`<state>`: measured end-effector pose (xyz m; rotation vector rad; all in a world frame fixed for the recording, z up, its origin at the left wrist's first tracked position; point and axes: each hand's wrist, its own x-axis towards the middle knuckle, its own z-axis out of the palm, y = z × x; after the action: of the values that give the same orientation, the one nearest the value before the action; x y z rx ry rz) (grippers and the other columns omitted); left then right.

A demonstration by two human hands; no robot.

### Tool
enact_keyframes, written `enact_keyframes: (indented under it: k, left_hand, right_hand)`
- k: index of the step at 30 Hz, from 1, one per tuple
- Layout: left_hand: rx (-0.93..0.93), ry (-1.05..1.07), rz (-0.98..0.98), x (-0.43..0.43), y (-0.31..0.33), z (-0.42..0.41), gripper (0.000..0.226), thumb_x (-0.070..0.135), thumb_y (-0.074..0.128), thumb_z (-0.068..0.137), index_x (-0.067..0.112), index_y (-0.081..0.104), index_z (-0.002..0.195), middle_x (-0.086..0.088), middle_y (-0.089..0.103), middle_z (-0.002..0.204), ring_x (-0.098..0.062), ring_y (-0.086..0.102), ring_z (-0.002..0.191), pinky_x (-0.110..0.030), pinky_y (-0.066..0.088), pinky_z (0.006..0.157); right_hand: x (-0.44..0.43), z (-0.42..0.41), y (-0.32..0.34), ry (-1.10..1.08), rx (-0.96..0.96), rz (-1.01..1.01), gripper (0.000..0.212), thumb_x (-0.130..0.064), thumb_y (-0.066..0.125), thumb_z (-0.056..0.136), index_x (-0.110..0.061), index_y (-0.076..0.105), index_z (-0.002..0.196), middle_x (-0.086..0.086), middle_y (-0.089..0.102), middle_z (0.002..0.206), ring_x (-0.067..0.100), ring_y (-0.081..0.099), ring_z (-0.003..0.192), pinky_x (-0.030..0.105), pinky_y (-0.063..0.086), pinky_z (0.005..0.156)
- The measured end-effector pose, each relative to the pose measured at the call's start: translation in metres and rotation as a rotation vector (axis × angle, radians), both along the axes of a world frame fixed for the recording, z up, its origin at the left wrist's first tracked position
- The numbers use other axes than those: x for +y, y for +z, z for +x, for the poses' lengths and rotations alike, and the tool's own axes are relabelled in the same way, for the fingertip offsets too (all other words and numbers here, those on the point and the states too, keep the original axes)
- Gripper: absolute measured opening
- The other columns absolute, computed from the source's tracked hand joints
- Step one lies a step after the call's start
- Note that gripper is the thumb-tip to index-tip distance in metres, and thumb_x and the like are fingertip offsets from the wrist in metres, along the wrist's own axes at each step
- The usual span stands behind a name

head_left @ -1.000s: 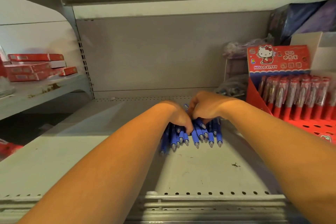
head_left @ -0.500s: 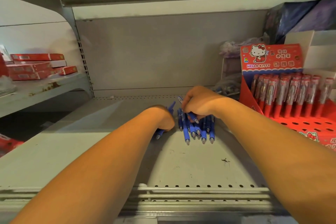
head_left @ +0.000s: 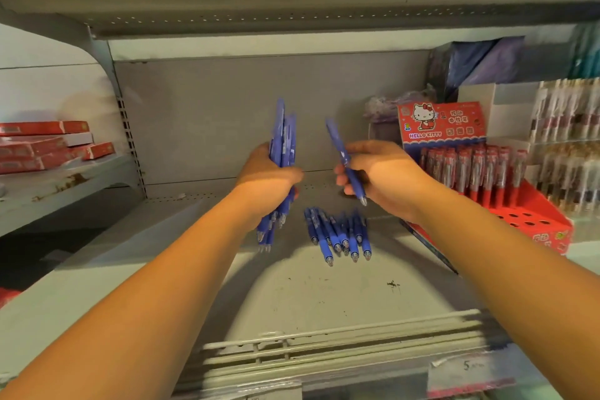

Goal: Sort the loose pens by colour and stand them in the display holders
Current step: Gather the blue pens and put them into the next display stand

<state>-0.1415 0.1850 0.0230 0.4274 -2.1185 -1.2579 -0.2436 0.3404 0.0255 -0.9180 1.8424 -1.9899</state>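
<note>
My left hand (head_left: 266, 180) is shut around an upright bundle of blue pens (head_left: 281, 140), raised above the shelf. My right hand (head_left: 373, 172) pinches a single blue pen (head_left: 344, 159), tip pointing down, a little to the right of the bundle. Several loose blue pens (head_left: 339, 235) lie on the grey shelf (head_left: 308, 289) below and between my hands, tips toward me. At the right stands a red display holder (head_left: 532, 214) with a row of red pens (head_left: 470, 169) standing in its back holes; several front holes are open.
A white box (head_left: 506, 107) and racks of packaged pens (head_left: 568, 146) stand at the far right. Plastic bags (head_left: 396, 104) sit behind the red holder. Red flat boxes (head_left: 42, 146) are stacked on the neighbouring left shelf. A wire rail (head_left: 324, 344) edges the shelf front.
Both hands have lifted off the pile: the left rose with a bundle of blue pens, the right with one pen. The remaining pens stay on the shelf.
</note>
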Motion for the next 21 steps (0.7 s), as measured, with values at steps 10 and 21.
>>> enact_keyframes:
  k: [10,21]
  left_hand:
    - [0.446,-0.599,0.334,0.141,0.038,-0.019,0.006,-0.004,0.054,0.087,0.0,0.054,0.091,-0.006,0.058,0.05,-0.019,0.051,0.041,-0.025,0.044,0.042]
    - [0.435,-0.982,0.476,0.359,-0.003,-0.084,0.036,-0.001,0.057,0.081,0.011,0.059,0.114,-0.001,0.061,0.07,-0.021,0.056,0.048,-0.028,0.049,0.049]
  right_hand:
    - [0.151,0.037,0.004,-0.014,-0.153,-0.545,0.029,0.003,0.034,0.093,-0.007,0.06,0.101,0.003,0.058,0.069,0.01,0.049,0.055,0.017,0.036,0.045]
    - [0.375,0.012,-0.027,-0.242,-0.129,-0.554,0.017,-0.008,0.045,0.099,-0.006,0.061,0.105,0.004,0.065,0.074,0.014,0.058,0.059,0.024,0.049,0.052]
